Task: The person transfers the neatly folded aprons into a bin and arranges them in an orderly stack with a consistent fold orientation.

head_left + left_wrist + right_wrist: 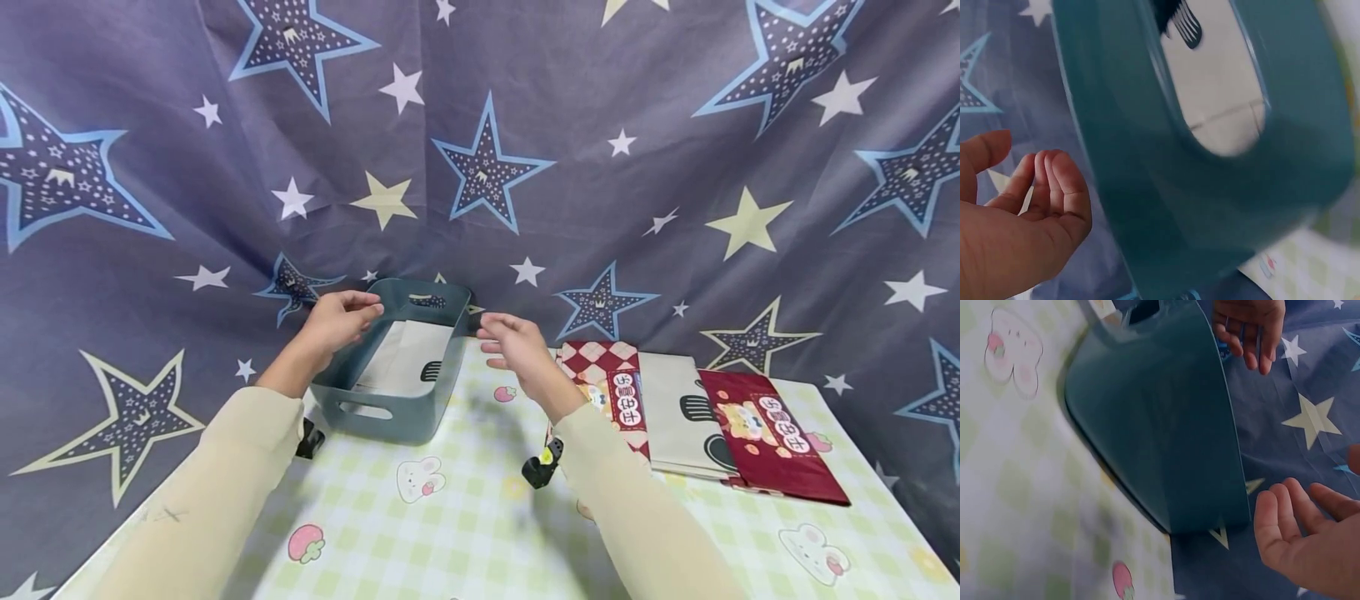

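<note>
Head view shows the blue-green basket [411,418] on the table [465,533], between the left hand [337,323] and the right hand [521,352], both with loosely bent fingers holding nothing; it seems light, smooth and fairly stiff, best gripped by its handle slots [365,410].
</note>
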`<state>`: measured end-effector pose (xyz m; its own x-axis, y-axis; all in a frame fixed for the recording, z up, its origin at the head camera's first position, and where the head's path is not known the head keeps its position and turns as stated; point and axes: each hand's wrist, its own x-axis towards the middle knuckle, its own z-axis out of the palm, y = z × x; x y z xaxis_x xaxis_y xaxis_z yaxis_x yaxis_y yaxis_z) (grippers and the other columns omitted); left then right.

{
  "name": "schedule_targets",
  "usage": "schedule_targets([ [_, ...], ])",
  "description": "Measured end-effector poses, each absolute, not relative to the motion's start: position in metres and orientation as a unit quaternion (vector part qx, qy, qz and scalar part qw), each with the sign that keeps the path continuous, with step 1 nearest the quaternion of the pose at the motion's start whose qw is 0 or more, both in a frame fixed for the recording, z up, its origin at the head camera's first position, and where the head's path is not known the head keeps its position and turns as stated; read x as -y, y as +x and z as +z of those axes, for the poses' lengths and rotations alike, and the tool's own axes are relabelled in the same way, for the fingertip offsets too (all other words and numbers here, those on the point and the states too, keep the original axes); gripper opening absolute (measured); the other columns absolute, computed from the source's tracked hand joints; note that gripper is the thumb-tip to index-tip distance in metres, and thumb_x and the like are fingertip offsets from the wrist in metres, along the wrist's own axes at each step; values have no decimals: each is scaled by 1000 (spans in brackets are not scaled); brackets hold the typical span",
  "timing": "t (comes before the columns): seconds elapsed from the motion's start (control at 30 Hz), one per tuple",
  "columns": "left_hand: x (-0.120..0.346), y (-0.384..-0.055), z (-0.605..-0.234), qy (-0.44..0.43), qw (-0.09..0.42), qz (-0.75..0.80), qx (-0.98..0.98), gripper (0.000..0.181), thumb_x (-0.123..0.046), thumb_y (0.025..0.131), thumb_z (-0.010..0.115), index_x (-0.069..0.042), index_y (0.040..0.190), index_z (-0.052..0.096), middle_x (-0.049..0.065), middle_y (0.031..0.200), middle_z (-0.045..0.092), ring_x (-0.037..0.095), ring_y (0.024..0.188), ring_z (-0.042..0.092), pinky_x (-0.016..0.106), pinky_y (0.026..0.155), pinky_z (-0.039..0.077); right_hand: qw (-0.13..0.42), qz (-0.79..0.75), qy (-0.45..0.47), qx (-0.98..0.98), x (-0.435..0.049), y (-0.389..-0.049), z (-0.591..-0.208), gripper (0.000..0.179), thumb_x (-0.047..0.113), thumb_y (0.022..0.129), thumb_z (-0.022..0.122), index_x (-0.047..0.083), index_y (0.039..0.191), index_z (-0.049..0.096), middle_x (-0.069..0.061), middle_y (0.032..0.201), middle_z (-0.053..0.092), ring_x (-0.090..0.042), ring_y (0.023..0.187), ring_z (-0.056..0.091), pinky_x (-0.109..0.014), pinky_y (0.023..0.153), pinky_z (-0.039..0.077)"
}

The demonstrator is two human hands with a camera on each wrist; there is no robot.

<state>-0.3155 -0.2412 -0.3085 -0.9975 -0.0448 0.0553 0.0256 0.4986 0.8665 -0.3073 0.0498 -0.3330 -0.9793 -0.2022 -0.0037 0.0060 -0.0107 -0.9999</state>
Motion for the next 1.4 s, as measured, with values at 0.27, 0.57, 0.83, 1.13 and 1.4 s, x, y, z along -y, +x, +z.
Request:
schedule_targets([
  [0.27, 207, -298, -305, -51, 49, -510, 857, 35, -23, 105, 59, -4, 135, 62, 13, 116, 66, 21, 95, 60, 34, 80, 54, 47, -669, -79, -737, -83, -302, -335, 41, 27, 106, 57, 9, 142, 59, -15, 130, 67, -29, 113, 64, -45, 96, 55],
  [0.57, 161, -285, -304, -124, 67, -525, 839, 32, -19, 102, 64, -4, 129, 66, 15, 117, 69, 31, 100, 64, 31, 75, 56, 28, -638, -82, -765, -116, -297, -341, 44, 29, 107, 56, 7, 145, 55, -17, 132, 65, -32, 116, 62, -42, 95, 55],
  [0.83, 113, -278, -311, -152, 42, -508, 847, 27, -19, 101, 67, -6, 125, 69, 11, 116, 69, 26, 101, 66, 38, 84, 54, 2, -626, -74, -776, -162, -294, -358, 50, 32, 108, 55, 3, 148, 51, -22, 130, 63, -25, 108, 64, -32, 89, 57],
  [1.13, 78, -282, -330, -159, 26, -507, 847, 25, -21, 101, 67, -10, 123, 70, 6, 111, 69, 24, 101, 65, 39, 86, 55, -36, -589, -37, -807, -210, -291, -371, 53, 37, 109, 51, 2, 149, 49, -23, 132, 61, -31, 116, 61, -24, 85, 56],
  [1.4, 43, -295, -359, -152, 10, -502, 851, 24, -19, 98, 68, -8, 119, 71, 6, 103, 71, 19, 87, 65, 30, 69, 58, -77, -563, -10, -823, -238, -291, -380, 48, 30, 110, 49, -1, 146, 51, -25, 132, 60, -23, 107, 62, -21, 80, 55],
])
